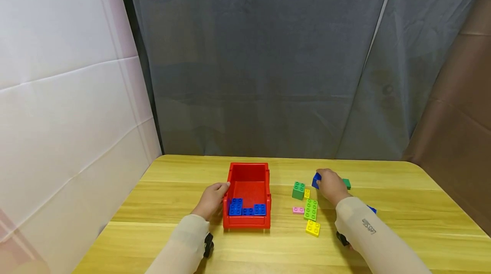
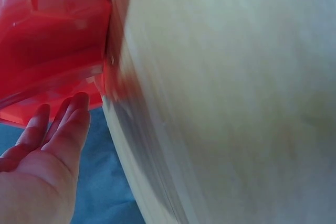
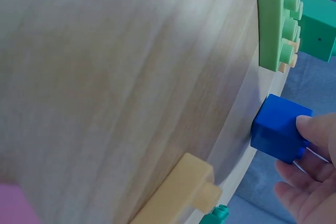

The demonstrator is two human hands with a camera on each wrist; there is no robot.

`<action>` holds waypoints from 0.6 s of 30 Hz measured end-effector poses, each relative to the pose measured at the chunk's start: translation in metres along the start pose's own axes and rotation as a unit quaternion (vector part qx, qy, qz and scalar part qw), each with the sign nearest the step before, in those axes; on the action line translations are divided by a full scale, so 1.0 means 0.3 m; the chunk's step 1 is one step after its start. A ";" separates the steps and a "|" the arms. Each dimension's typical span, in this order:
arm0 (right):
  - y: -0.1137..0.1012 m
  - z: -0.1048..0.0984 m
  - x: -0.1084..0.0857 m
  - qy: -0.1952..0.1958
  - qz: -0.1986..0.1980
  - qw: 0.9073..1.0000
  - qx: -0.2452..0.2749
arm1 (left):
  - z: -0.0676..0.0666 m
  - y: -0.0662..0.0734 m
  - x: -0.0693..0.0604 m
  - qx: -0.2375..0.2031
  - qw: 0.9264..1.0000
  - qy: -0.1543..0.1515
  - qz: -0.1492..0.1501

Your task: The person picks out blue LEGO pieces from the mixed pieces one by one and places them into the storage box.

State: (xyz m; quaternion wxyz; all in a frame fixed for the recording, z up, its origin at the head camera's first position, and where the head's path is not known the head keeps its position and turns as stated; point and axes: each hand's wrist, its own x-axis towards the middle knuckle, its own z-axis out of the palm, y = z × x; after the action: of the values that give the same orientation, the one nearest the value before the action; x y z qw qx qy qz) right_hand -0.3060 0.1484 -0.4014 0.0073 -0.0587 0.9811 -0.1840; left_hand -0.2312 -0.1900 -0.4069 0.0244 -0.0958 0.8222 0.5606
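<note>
A red open-topped bin [image 1: 247, 223] stands left of the table's middle, with several blue building blocks [image 1: 235, 207] in its near end. My left hand [image 1: 211, 199] touches the bin's left side; in the left wrist view its fingers [image 2: 76, 119] lie nearly straight along the red wall. At the right, my right hand [image 1: 333, 186] pinches a blue building block [image 3: 281, 127] between thumb and fingers, near the tabletop. Just left of that hand are a dark green block [image 1: 298, 190], a small yellow block [image 1: 307, 193] and a light green block [image 1: 311, 209].
A pink block [image 1: 298, 210] and a larger yellow block [image 1: 313, 228] lie on the wooden table [image 1: 153, 223] between bin and right arm. Beyond the right hand is another green block [image 1: 347, 183]. A blue block [image 1: 372, 209] is partly hidden by the right sleeve.
</note>
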 end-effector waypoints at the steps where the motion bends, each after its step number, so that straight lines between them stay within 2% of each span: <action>1: 0.000 0.000 0.000 0.002 -0.002 1.000 0.001 | 0.000 0.000 0.000 0.001 1.000 0.000 0.000; 10: -0.002 -0.002 -0.007 0.039 -0.020 0.999 0.015 | 0.000 0.002 0.009 0.001 1.000 0.003 0.001; 18: -0.045 -0.029 -0.023 0.052 -0.034 0.997 0.039 | -0.003 0.005 0.007 -0.001 1.000 0.002 -0.002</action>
State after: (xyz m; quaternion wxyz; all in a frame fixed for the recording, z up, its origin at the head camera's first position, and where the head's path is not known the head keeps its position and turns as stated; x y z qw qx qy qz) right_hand -0.2981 0.1398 -0.3885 -0.0474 -0.0818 0.9698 -0.2249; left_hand -0.2336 -0.1907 -0.4056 0.0242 -0.0984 0.8213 0.5614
